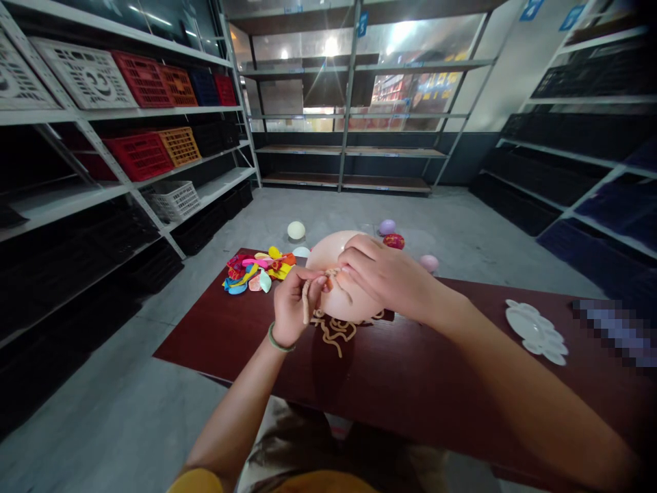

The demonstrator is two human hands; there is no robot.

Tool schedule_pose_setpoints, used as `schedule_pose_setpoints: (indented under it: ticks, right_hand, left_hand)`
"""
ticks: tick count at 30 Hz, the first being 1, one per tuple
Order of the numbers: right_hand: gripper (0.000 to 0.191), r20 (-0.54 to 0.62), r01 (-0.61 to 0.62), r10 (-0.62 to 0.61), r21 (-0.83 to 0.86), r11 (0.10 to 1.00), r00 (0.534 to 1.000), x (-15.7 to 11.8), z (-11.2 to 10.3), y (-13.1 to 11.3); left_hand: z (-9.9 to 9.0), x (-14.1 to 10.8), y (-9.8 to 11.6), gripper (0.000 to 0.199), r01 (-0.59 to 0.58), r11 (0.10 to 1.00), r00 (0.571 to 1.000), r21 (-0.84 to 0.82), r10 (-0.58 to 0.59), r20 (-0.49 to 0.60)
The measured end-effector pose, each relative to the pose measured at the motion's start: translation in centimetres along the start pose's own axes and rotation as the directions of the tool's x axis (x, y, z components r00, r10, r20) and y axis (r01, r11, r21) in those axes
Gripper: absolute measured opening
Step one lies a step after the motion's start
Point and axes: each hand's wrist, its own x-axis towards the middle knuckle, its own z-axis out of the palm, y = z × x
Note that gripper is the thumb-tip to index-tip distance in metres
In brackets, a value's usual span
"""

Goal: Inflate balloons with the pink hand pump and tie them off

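Note:
A pale, peach-coloured inflated balloon [354, 305] is between my hands above the dark red table [205, 335]. My left hand [295, 305], a green bangle on its wrist, pinches a beige string [306, 301] at the balloon's near side. The fingers of my right hand [380, 274] are bent together at the balloon's neck, on the same string, whose short end hangs over the balloon. More beige string [336, 335] lies in loose coils on the table beneath. Part of the balloon is hidden behind my right hand.
Uninflated coloured balloons [256, 268] lie in a pile at the table's left. A white scalloped palette [536, 331] is at the right, beside a blurred object. Inflated balloons [296, 231] rest on the floor beyond. Shelves with crates [138, 154] stand left; more shelving is ahead and right.

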Motion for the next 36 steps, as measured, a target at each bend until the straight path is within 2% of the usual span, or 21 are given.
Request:
schedule_pose_setpoints:
  ticks: [6, 12, 15, 18, 21, 24, 28, 31, 36]
  right_hand:
    - [0.024, -0.083, 0.090, -0.101, -0.131, 0.987, 0.991, -0.5, 0.4, 0.4]
    - [0.019, -0.159, 0.008, -0.028, -0.125, 0.992, 0.987, -1.3, 2.3, 1.0]
    - [0.019, -0.209, -0.054, 0.047, -0.026, 0.998, 0.977, -1.6, 3.1, 0.7]
    - [0.019, -0.292, -0.170, 0.223, 0.195, 0.966, 0.930, -2.0, 3.3, 0.1]
    - [0.032, -0.299, -0.207, 0.322, 0.360, 0.910, 0.898, -2.4, 3.4, -0.1]
    - [0.042, -0.240, -0.219, 0.328, 0.388, 0.895, 0.914, -2.4, 3.4, 0.2]
    - [0.026, -0.183, -0.214, 0.296, 0.370, 0.904, 0.937, -1.8, 3.4, 0.2]
    - [0.017, -0.192, -0.198, 0.290, 0.390, 0.899, 0.938, -1.3, 3.4, -0.1]
    - [0.020, -0.222, -0.179, 0.309, 0.462, 0.868, 0.925, -1.2, 3.7, -0.7]
  left_hand:
    - [-0.1, -0.1, 0.8, 0.018, -0.009, 0.999, 1.000, 0.036, 0.009, 0.007]
    - [0.1, -0.4, 0.3, 0.015, 0.097, 0.993, 0.992, -0.061, -0.091, 0.087]
    - [0.7, -0.3, 0.0, 0.015, 0.117, 0.983, 0.991, -0.140, -0.108, 0.073]
    - [1.2, -0.1, 0.0, 0.015, 0.113, 0.975, 0.993, -0.193, -0.103, 0.061]
    - [1.2, -0.1, -0.1, 0.016, 0.119, 0.970, 0.992, -0.214, -0.108, 0.060]
    - [1.0, -0.1, -0.3, 0.017, 0.127, 0.970, 0.990, -0.206, -0.113, 0.080]
    - [0.7, -0.2, -0.4, 0.017, 0.114, 0.979, 0.988, -0.166, -0.093, 0.125]
    - [0.6, -0.3, -0.3, 0.016, 0.103, 0.988, 0.986, -0.117, -0.086, 0.140]
    - [0.8, -0.8, -0.4, 0.016, 0.116, 0.986, 0.983, -0.120, -0.097, 0.155]
